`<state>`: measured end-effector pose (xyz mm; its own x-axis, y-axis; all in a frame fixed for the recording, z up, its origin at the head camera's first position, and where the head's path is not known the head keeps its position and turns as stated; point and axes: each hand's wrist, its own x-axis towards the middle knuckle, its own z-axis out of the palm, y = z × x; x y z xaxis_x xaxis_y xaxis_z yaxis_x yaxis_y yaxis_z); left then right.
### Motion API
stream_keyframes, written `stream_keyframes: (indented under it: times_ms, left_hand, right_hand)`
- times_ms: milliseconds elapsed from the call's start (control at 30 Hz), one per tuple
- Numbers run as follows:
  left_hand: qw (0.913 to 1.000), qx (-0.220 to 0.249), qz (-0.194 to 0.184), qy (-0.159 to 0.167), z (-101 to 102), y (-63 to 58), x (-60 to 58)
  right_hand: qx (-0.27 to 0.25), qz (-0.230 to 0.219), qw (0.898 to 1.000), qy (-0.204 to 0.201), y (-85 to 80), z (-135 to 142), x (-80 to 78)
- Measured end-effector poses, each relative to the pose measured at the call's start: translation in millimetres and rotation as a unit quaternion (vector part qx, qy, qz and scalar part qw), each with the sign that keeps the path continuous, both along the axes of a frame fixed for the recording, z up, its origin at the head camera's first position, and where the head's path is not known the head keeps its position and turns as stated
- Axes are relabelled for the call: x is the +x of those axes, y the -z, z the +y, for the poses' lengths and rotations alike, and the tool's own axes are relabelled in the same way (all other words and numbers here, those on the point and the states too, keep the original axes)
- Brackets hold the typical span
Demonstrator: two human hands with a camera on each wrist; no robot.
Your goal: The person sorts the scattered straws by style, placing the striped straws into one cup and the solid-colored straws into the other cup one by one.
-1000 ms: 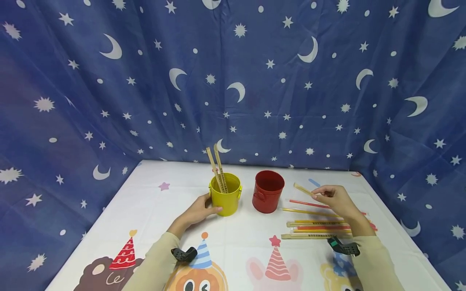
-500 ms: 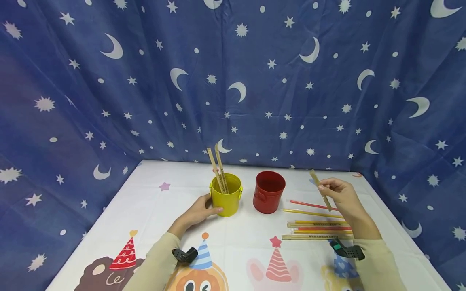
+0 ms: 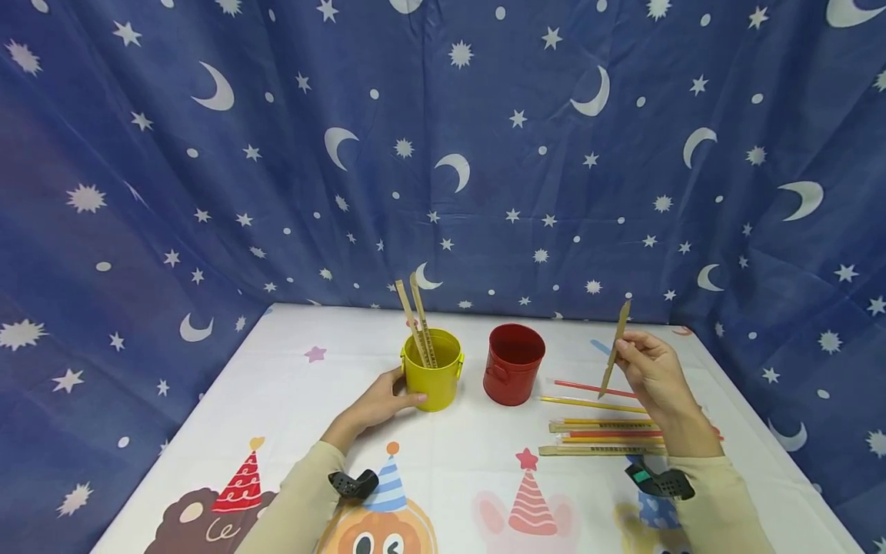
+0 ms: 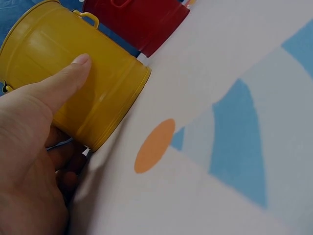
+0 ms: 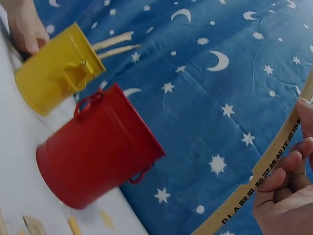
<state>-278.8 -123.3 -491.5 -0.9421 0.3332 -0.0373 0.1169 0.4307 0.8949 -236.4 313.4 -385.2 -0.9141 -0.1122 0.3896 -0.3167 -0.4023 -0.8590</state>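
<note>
My left hand holds the yellow bucket by its lower left side. In the left wrist view, the thumb lies along the wall and the other fingers curl behind it. Two paper-wrapped straws lean out of that bucket. At the right, my right hand pinches another paper-wrapped straw between thumb and fingers, nearly upright above the table. Black printing runs along its brown wrapper in the right wrist view. Between the hands stands a red bucket.
Below and beside my right hand lie several straws: a red straw, a yellow straw, and a lower group with a paper-wrapped straw nearest me. A star-and-moon curtain hangs behind the white printed tablecloth.
The straw in my right hand has swung from nearly flat to almost upright, and that hand has risen slightly. My left hand stays on the yellow bucket.
</note>
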Motion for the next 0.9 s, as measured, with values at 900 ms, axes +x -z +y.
stream_keyframes:
  times_ms: [900]
  left_hand:
    - [1.0,-0.003,-0.004,-0.004,0.3,-1.9,0.2]
  right_hand:
    - [-0.12,-0.078,0.98,-0.138,-35.3,-67.7,-10.5]
